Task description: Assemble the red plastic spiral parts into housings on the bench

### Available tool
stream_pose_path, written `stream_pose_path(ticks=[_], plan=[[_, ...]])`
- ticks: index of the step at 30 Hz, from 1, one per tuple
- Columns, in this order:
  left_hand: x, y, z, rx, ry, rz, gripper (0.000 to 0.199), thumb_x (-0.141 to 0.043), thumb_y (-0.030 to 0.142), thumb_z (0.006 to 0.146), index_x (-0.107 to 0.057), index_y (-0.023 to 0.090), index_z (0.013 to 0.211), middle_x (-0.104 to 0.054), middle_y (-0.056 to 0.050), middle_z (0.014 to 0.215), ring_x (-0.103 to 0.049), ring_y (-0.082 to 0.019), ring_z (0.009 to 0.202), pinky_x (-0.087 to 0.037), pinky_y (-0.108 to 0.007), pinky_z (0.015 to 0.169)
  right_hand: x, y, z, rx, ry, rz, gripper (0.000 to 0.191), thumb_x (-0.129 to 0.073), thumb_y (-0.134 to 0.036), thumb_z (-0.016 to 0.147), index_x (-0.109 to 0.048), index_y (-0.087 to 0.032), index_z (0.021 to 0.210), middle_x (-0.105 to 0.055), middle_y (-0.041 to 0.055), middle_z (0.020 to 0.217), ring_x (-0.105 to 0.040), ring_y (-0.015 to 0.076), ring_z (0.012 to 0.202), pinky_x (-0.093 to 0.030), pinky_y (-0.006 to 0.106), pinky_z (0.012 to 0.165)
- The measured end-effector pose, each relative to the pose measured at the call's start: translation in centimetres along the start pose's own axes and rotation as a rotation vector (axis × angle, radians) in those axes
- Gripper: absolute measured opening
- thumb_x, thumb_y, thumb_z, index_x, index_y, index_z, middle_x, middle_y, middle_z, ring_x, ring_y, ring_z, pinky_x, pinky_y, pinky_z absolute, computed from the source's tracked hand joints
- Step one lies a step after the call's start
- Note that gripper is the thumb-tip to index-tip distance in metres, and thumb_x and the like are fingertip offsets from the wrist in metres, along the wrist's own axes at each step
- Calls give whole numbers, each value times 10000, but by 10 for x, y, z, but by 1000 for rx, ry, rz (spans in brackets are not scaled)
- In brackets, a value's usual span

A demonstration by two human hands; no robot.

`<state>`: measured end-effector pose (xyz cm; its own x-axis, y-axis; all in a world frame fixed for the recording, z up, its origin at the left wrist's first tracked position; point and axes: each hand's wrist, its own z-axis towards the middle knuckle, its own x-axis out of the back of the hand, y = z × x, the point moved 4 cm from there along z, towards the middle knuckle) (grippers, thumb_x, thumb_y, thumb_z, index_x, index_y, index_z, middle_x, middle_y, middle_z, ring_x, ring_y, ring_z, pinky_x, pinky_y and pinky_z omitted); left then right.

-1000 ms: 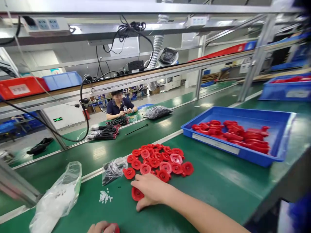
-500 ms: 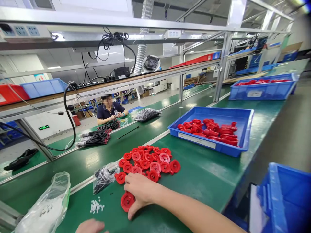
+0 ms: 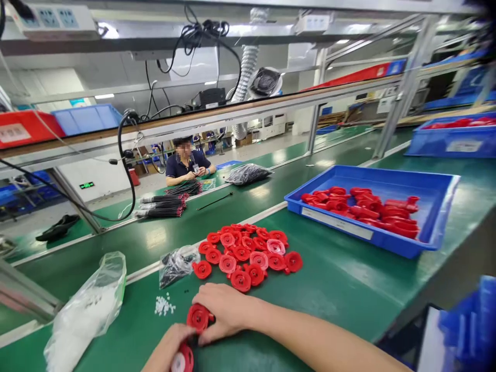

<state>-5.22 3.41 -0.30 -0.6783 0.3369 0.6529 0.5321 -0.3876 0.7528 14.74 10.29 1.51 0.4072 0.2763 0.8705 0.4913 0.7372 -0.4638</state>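
Observation:
My right hand (image 3: 225,312) curls its fingers and thumb around the side of a red round plastic part (image 3: 198,317), which has a ringed face and a small dark centre. My left hand (image 3: 168,347) comes in from the bottom edge, gripping another red plastic part (image 3: 187,356) with a pale round centre. Its fingertips meet the lower rim of the first part, and the picture's edge cuts off some of this hand. Beyond them lies a cluster of similar red parts (image 3: 241,253). Small white pieces (image 3: 165,305) are heaped just left of the hands.
A clear bag of white pieces (image 3: 87,315) lies at left, and a small bag of black pieces (image 3: 178,263) beside the cluster. Rightward stands a blue tray (image 3: 434,206) of red parts. Across the green bench (image 3: 329,299) sits a person (image 3: 189,163) near bundled black wires (image 3: 160,205).
My left hand has come up from the bottom edge with a red part, meeting the part at my right hand. The view has turned slightly, shifting the scene rightward.

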Motion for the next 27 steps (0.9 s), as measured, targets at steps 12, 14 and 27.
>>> stream_pose_path(ticks=[12, 14, 27], plan=[[0, 17, -12, 240, 131, -795, 771, -991, 384, 606, -544, 243, 1218, -699, -106, 1215, -684, -239, 978, -508, -323, 842, -9, 2, 8, -372, 161, 1324, 663, -904, -304, 614, -496, -190, 1124, -727, 53, 1059, -577, 80, 569, -374, 182, 448], [1, 17, -12, 233, 152, -809, 694, -992, 372, 612, -550, 229, 1127, -721, -97, 1163, -657, -184, 880, -481, -268, 758, -10, -1, 8, -397, 154, 1385, 647, -896, -299, 622, -537, -174, 1145, -726, 51, 1032, -553, 66, 558, -352, 168, 436], [-3, 18, -14, 194, 319, -899, 614, -949, 341, 689, -531, 243, 1127, -646, 12, 850, -559, -132, 726, -416, -236, 647, -15, -4, 10, -403, 136, 1521, 417, -795, -427, 780, -665, -155, 1067, -654, 18, 807, -538, 88, 577, -335, 182, 470]])
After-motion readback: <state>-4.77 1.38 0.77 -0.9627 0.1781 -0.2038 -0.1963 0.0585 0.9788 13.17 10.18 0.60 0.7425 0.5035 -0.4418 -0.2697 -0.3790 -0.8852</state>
